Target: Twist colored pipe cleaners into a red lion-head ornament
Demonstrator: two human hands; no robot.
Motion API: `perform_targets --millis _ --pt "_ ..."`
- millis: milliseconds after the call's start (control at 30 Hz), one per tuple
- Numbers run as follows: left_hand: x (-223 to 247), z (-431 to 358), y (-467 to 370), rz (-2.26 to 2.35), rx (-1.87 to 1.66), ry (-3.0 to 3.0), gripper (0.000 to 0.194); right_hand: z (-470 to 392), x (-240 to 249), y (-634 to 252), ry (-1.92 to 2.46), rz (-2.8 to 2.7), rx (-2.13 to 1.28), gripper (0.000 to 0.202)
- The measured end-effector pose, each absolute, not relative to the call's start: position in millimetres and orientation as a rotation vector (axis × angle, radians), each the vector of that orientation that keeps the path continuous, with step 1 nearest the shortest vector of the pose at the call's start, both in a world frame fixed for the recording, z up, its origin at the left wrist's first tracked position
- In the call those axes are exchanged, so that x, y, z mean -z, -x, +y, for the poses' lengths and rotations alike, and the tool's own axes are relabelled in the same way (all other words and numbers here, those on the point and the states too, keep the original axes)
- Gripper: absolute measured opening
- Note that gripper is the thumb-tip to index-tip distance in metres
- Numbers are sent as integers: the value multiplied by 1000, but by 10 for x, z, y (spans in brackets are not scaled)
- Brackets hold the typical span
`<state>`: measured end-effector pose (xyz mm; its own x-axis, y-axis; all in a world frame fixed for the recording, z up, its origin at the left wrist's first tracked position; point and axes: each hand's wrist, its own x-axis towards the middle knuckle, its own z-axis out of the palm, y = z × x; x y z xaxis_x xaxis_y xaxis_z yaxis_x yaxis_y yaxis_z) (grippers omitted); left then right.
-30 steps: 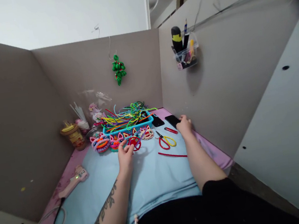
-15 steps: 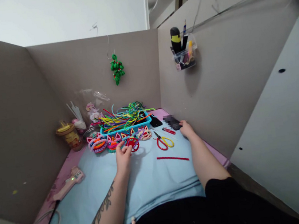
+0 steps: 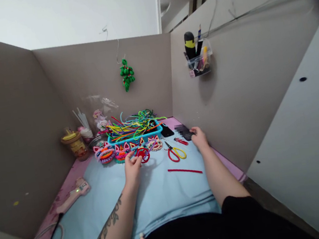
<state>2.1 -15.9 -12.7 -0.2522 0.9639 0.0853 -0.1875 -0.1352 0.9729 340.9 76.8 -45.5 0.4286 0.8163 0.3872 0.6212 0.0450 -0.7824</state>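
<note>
My left hand (image 3: 133,169) pinches a red, round openwork piece of bent pipe cleaner (image 3: 144,155), and a thin purple strip (image 3: 152,145) stands out from it. At the right, my right hand (image 3: 199,139) has its curled fingers at the near end of a dark, flat, phone-like thing (image 3: 188,133), partly blurred out; the fingertips look closed on its edge. Near that hand lie scissors with one red and one yellow handle (image 3: 177,154), and a small red tool (image 3: 182,141). A straight red pipe cleaner (image 3: 184,170) rests on the blue cloth (image 3: 163,191).
Several colourful animal-head pieces (image 3: 104,154) line the front of a blue basket (image 3: 134,138) full of pipe cleaners. A black phone (image 3: 166,130) lies beside it. At left are a pink glue gun (image 3: 74,195) with its cord and a lidded cup (image 3: 75,145). Grey panels enclose the table.
The view has shifted slightly. My right hand's fingers have risen a little at the end of the dark phone-like thing; my left hand still holds the red piece.
</note>
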Motion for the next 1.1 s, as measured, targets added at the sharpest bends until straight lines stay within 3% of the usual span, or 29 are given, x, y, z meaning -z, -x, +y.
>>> perform_targets --millis 133,367,467,767,933,1100 --pt "118 -164 -22 1159 -1556 -941 64 542 229 -2929 1311 -1556 -423 23" --pt "154 -130 12 1129 -1546 -848 69 307 -47 -1950 1042 -1810 -999 13" --pt "140 -145 8 1148 -1501 -869 67 266 30 -1741 1028 -1642 -1131 22" --pt "129 -195 -53 1171 -1362 -1012 58 279 281 -1819 1050 -1355 -925 23" --pt "101 -222 -64 1157 -1308 -1064 52 323 309 -1861 1081 -1446 -673 37" --pt "72 -255 -62 997 -1202 -1090 51 289 268 -1902 1088 -1520 -403 26"
